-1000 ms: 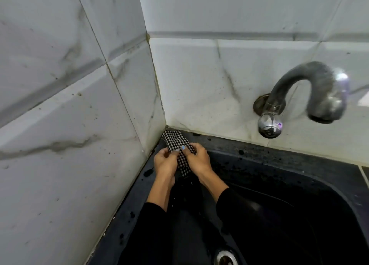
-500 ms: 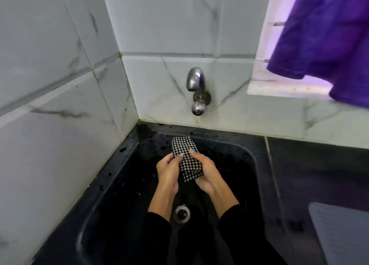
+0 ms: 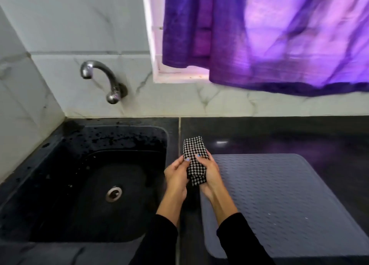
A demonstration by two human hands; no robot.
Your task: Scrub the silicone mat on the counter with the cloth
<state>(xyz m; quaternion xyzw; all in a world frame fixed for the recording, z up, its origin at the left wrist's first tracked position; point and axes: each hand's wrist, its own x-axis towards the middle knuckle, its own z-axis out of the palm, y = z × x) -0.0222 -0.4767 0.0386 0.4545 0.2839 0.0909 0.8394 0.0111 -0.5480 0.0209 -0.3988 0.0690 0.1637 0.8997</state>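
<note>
A folded black-and-white checked cloth [image 3: 194, 156] is held upright between both hands, above the strip of counter between the sink and the mat. My left hand [image 3: 175, 173] grips its left side and my right hand [image 3: 211, 172] grips its right side. The grey ribbed silicone mat [image 3: 279, 200] lies flat on the dark counter [image 3: 279, 134] to the right, and my right hand hovers over its left edge. The lower end of the cloth sticks out below my palms.
A black sink [image 3: 50, 164] with a metal drain [image 3: 113, 193] fills the left side. A curved metal tap [image 3: 99, 74] comes out of the marble-tiled wall. A purple curtain [image 3: 279, 34] hangs over a window at upper right.
Both hands carried the cloth to the right, out from over the sink basin to the counter's seam beside the mat. The view swung right, and the mat came fully into sight.
</note>
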